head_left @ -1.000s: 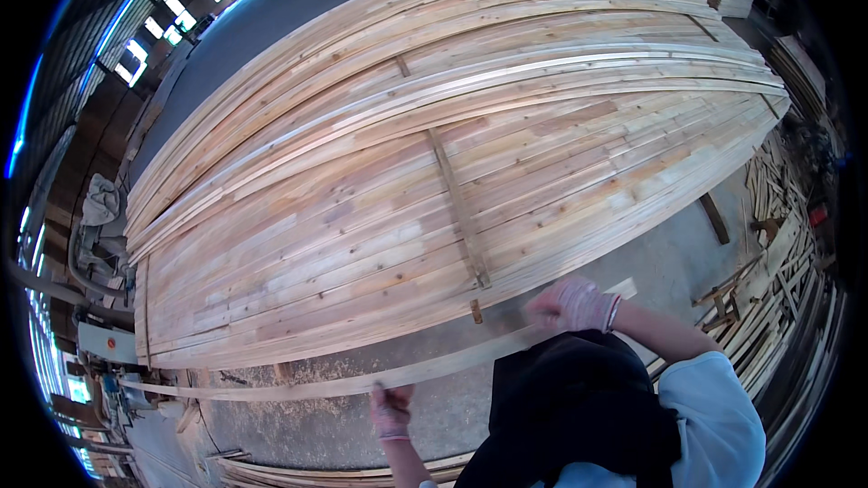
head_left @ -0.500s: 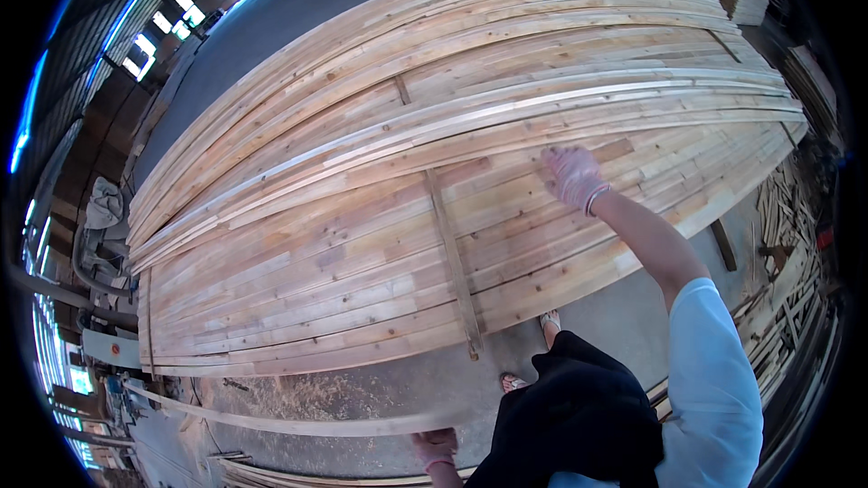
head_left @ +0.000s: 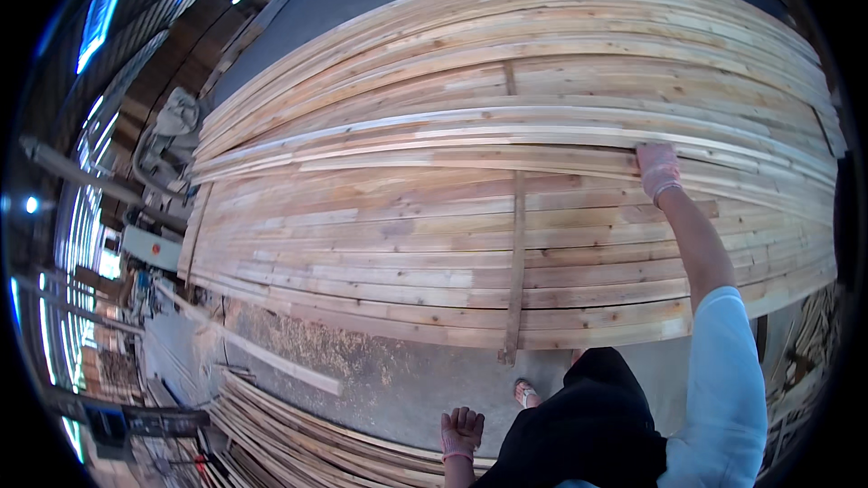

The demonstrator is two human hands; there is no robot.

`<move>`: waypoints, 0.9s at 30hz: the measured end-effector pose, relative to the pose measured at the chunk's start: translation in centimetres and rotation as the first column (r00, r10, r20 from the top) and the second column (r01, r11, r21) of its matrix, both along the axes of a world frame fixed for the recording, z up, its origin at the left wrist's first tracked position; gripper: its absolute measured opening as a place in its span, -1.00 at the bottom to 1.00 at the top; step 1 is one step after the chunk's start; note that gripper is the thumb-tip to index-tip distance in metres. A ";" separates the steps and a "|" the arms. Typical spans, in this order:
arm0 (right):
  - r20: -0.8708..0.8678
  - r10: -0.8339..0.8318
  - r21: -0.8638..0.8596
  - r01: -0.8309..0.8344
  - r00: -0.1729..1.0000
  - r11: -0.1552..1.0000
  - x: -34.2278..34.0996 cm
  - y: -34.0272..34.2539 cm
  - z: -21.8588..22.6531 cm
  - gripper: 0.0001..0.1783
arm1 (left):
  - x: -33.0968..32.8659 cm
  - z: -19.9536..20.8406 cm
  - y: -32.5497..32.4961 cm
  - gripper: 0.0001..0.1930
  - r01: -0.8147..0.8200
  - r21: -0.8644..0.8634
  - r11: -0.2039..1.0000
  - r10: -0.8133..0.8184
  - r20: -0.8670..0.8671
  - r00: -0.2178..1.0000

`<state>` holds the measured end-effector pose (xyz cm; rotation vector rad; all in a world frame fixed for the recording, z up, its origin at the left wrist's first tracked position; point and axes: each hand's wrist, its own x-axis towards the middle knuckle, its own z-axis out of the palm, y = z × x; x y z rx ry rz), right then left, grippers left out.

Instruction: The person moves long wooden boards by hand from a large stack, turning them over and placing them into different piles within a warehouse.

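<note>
My right hand, in a pale pinkish work glove, reaches over a long stack of timber. Its fingers close over the edge of a long wooden strip at the front of a raised row; the fingertips are partly hidden. Flat boards lie side by side below that row, nearer to me. Low beside my dark clothing is my left hand, also gloved, its fingers loosely curled and apart with nothing in them. A long pale strip slants down to the left, away from that hand.
A narrow crosspiece runs across the flat boards. Many thin strips lie in a pile at lower left, near sawdust on the floor. Machinery stands at the left, and scrap wood lies at the right.
My right hand has moved farther over the stack, from above the flat boards to the raised row's strip. My left hand is now apart from the long pale strip. The view has shifted.
</note>
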<state>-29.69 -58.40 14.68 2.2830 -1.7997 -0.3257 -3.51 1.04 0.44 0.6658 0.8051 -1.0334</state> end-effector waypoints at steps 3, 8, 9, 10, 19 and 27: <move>-0.073 0.115 0.175 -0.100 0.991 0.979 -0.3 2.3 1.1 -0.76 | 0.3 0.7 -0.1 -0.54 -0.034 -0.067 0.997 0.035 0.006 0.999; 0.073 0.425 0.729 -0.339 0.902 0.594 -3.8 10.9 0.7 -0.67 | 1.3 1.5 0.7 -0.59 0.037 -0.153 0.987 -0.020 0.110 0.994; 0.376 0.118 0.834 -0.391 0.919 0.389 -6.1 13.5 -1.8 -0.67 | 1.9 2.1 0.6 -0.60 0.068 -0.190 0.979 -0.044 0.129 0.991; 0.442 -0.521 0.877 -0.474 0.730 0.081 -8.4 16.0 -4.5 -0.65 | 2.6 2.0 0.9 -0.62 0.105 -0.293 0.950 -0.061 0.157 0.986; 0.261 -0.770 0.914 -0.406 0.582 0.002 -7.6 39.1 -3.2 -0.40 | 5.3 5.6 -4.8 -0.27 0.370 -0.400 0.838 -0.293 0.242 0.925; 0.361 -0.857 0.932 -0.164 0.368 0.322 -13.6 47.4 -5.0 -0.59 | 4.5 3.8 -5.2 -0.62 0.302 -0.412 0.860 -0.249 0.178 0.952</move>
